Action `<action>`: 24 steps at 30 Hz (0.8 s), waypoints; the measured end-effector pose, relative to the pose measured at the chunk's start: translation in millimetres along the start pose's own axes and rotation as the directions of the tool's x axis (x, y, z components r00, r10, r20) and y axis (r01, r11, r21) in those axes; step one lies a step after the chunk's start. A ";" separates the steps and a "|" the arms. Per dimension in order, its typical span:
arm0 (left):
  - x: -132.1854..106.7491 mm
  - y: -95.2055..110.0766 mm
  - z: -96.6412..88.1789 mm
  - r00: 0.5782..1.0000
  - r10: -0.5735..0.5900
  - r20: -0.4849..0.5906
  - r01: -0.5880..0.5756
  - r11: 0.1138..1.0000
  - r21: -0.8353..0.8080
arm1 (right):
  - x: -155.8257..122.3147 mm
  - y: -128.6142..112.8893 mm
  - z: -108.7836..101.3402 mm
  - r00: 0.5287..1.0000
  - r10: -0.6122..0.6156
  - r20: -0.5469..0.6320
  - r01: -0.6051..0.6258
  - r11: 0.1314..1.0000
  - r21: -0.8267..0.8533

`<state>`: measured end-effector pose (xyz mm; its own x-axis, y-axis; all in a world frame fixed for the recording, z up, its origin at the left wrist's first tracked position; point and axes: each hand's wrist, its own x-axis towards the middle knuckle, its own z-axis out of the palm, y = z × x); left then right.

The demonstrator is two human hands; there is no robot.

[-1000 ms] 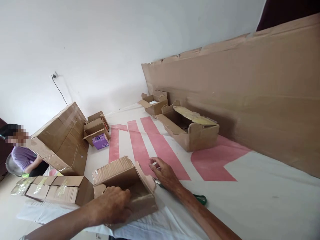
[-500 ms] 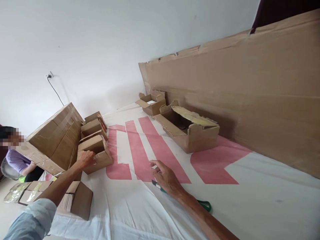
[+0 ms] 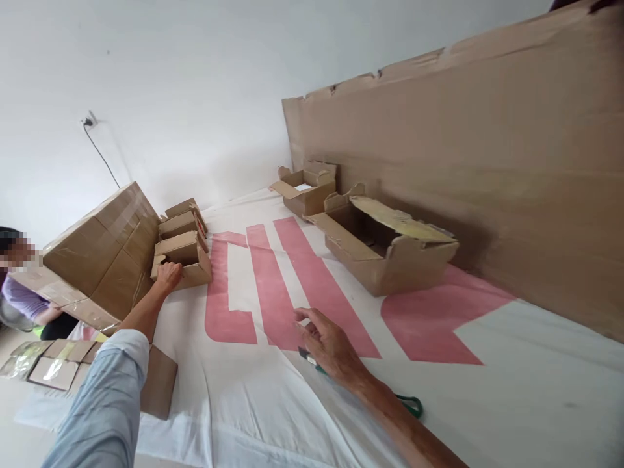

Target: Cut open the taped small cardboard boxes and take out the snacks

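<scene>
My left hand (image 3: pixel 168 274) is stretched far out and grips the near corner of a small cardboard box (image 3: pixel 190 257), which sits against two similar small boxes (image 3: pixel 180 218) beside a large taped carton (image 3: pixel 95 257). My right hand (image 3: pixel 331 344) rests on the white cloth with red lettering (image 3: pixel 273 286), fingers loosely curled over a green-handled cutter (image 3: pixel 412 406) whose tip pokes out by my thumb.
Two open cardboard boxes (image 3: pixel 390 253) (image 3: pixel 307 192) stand at the far right before a big cardboard sheet (image 3: pixel 463 169) leaning on the wall. A low brown box (image 3: pixel 158 383) and taped flat packets (image 3: pixel 49 367) lie near left. Another person (image 3: pixel 24 292) sits at the far left edge.
My left hand moved the small box from right in front of me out to the far left and set it against the stacked boxes. My right hand has hardly moved.
</scene>
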<state>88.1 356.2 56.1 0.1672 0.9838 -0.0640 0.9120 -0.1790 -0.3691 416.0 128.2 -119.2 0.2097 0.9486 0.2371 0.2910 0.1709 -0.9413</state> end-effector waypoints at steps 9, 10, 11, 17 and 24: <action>-129.8 -71.5 -17.5 0.972 0.231 0.046 -0.206 0.929 -0.307 | -9.4 4.5 -7.0 0.999 -0.032 0.009 0.033 0.996 -0.082; -155.9 -83.5 -14.6 0.961 0.266 0.074 -0.223 0.905 -0.363 | -10.6 4.9 -7.5 0.999 -0.037 0.014 0.039 0.995 -0.091; -181.3 -93.8 -9.8 0.947 0.303 0.109 -0.221 0.859 -0.462 | -11.7 5.8 -8.2 0.999 -0.041 0.019 0.042 0.994 -0.101; -269.7 -105.8 30.3 0.934 0.250 0.254 -0.145 0.918 -0.369 | -18.9 20.5 -16.4 0.993 -0.051 0.105 0.072 0.976 -0.206; -286.8 -56.0 37.9 0.959 0.284 -0.014 -0.277 0.920 -0.276 | -47.7 44.7 -33.8 0.964 -0.144 0.223 0.209 0.929 -0.304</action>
<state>-25.1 84.2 59.9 0.4245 0.8923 -0.1537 0.8966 -0.4379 -0.0661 450.6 81.6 -164.4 -0.0480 0.9495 0.3101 0.5984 0.2759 -0.7522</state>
